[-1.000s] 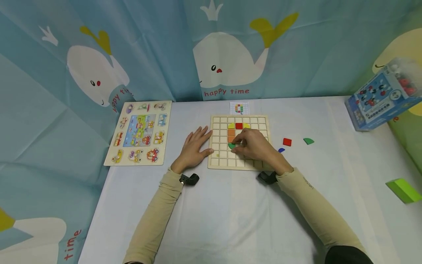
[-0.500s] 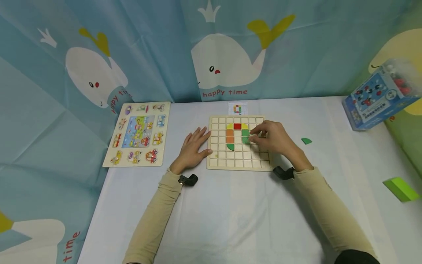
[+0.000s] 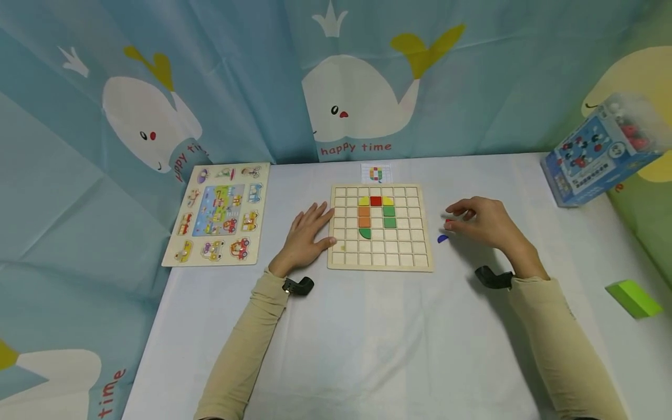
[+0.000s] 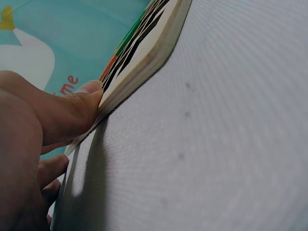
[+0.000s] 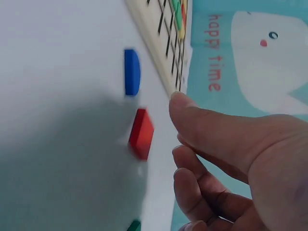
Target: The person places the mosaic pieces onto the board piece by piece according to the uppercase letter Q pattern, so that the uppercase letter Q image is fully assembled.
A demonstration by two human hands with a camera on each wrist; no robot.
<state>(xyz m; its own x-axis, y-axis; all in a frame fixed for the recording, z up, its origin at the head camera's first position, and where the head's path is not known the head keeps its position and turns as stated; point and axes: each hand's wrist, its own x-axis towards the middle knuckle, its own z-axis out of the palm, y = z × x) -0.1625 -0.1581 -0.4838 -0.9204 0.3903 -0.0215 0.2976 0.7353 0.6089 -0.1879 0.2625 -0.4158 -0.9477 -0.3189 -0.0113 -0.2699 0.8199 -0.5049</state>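
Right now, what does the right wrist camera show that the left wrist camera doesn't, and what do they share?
Only the right wrist view shows the right hand, fingers curled just above a loose red square piece without touching it, a blue half-round piece beyond it, and a green piece at the bottom edge. Only the left wrist view shows the left hand, its thumb pressed against the board's side. Both share the wooden grid board, seen edge-on, the white table cover and the whale curtain behind.

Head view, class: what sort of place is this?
Probably a children's play corner: a blue whale-print curtain, a wooden grid board with coloured tiles and a wooden vehicle peg puzzle on a white-clothed table.
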